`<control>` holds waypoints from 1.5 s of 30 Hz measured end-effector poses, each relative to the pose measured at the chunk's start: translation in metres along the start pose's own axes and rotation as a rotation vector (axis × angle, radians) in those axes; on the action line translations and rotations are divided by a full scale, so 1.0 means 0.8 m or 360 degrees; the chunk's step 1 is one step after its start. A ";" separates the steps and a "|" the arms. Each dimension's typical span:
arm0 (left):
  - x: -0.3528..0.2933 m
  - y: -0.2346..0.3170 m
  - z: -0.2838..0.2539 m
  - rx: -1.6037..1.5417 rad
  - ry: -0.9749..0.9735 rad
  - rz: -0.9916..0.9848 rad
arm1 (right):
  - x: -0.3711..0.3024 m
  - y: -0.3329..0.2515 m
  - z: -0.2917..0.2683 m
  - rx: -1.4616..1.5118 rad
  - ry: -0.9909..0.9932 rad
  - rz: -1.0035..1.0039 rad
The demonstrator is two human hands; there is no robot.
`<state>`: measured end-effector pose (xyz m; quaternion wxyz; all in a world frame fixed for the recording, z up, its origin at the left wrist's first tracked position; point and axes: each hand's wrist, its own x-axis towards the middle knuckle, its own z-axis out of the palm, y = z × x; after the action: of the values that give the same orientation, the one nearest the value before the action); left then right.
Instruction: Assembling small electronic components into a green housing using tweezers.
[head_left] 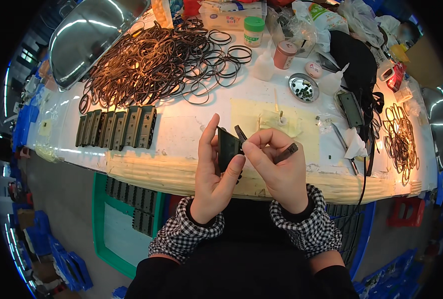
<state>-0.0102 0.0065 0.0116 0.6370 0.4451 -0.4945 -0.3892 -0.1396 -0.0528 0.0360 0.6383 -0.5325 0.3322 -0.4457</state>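
Nearest the camera: black clothing and black-and-white checked fabric cuffs, both wrists raised over the table's near edge. Left hand holds a dark green, tapered, hard-looking piece, thumb on its near side, fingers behind. Right hand pinches a narrow, dark, ridged strip between thumb and index finger, close against the right side of the green piece; actual contact hidden by the thumb. Second dark end shows under the curled right fingers; cannot tell whether it belongs to the same strip.

To the left, a row of ribbed, olive-green blocks stands on the white tabletop; beyond it, a heap of thin brown-black loops. Far right of the hands, a round metal dish with small dark bits.

Handling notes (judgement): hold the green piece steady with the left hand; pinch the strip close to the meeting edge, line it up square, press evenly with the thumb, avoid twisting.
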 end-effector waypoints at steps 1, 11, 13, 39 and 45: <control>0.000 0.000 0.000 -0.0009 -0.0003 -0.0002 | 0.000 0.000 0.000 0.0002 -0.0004 0.0011; 0.000 0.000 0.003 0.0037 0.0032 0.0004 | -0.005 -0.006 0.004 -0.0363 0.0048 -0.0205; -0.001 -0.001 0.004 0.0094 0.0058 0.0032 | -0.003 -0.010 0.002 -0.0326 0.0028 -0.0157; 0.004 -0.005 0.011 -0.0150 -0.0011 -0.0122 | -0.006 -0.018 -0.002 -0.1179 0.0058 -0.0829; 0.014 0.007 -0.008 -0.1268 -0.0249 -0.0656 | -0.016 -0.027 0.011 -0.1581 0.0104 -0.1197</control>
<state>-0.0014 -0.0014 0.0194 0.6286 0.2237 -0.2538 -0.7003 -0.1415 -0.0380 0.0583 0.1033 -0.8324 0.3089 -0.4485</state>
